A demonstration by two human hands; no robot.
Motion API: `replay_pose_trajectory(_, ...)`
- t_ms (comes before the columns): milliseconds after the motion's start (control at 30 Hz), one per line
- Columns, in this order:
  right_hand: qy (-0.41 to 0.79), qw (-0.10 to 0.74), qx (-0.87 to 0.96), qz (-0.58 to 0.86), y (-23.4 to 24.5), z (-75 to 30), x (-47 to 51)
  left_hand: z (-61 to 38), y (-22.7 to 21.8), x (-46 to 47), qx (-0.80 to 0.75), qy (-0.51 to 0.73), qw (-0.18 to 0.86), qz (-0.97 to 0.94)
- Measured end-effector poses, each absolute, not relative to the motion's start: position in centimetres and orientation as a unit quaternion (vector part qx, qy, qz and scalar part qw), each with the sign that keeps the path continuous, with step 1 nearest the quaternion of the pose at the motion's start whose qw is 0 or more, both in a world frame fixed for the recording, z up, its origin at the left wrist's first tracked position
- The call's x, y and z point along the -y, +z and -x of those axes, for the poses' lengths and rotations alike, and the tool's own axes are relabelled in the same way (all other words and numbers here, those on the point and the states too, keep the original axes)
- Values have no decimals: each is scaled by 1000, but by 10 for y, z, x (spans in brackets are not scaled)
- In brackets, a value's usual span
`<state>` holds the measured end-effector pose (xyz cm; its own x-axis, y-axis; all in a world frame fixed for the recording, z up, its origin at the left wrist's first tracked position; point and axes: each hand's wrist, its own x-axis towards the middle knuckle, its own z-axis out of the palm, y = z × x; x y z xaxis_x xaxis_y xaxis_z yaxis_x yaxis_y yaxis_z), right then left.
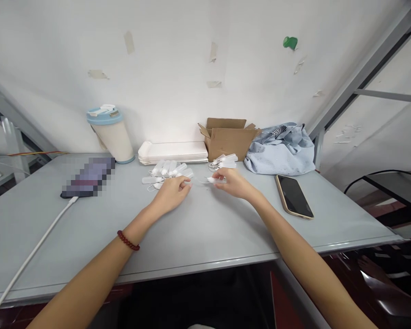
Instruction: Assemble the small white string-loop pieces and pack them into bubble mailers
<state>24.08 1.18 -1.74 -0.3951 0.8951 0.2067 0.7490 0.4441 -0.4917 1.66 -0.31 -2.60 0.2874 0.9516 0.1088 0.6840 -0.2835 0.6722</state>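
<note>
Between the thumb and fingers of my right hand [235,183] is a small translucent plastic tube [212,180], its thin white string loop pointing left. My left hand [173,193] is closed in a pinch just left of that loop; whatever its fingertips hold is too small to make out. Several similar tubes [167,168] with string loops lie beside and behind my left hand, which partly hides them. Another small group of tubes [228,161] rests behind my right hand, in front of the cardboard box.
Along the wall stand a cup with a blue lid [114,137], a white stack [174,151], an open cardboard box [231,142] and a light blue cloth [281,153]. A phone [294,196] lies right; another phone [89,177] with a white cable [37,251] lies left on the grey table [198,237].
</note>
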Motion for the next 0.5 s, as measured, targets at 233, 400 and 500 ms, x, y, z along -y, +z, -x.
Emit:
replay_pose_trajectory(233, 230, 280, 810, 462, -11, -232, -4, -16, -25, 2, -516, 305, 367, -711)
replay_pose_trajectory(400, 227, 287, 820, 440, -12, -226, 1, -16, -25, 2, -500, 338, 376, -703)
replay_pose_trajectory(500, 211, 302, 822, 434, -13, -225, 1, -16, -25, 3, -475, 331, 381, -721)
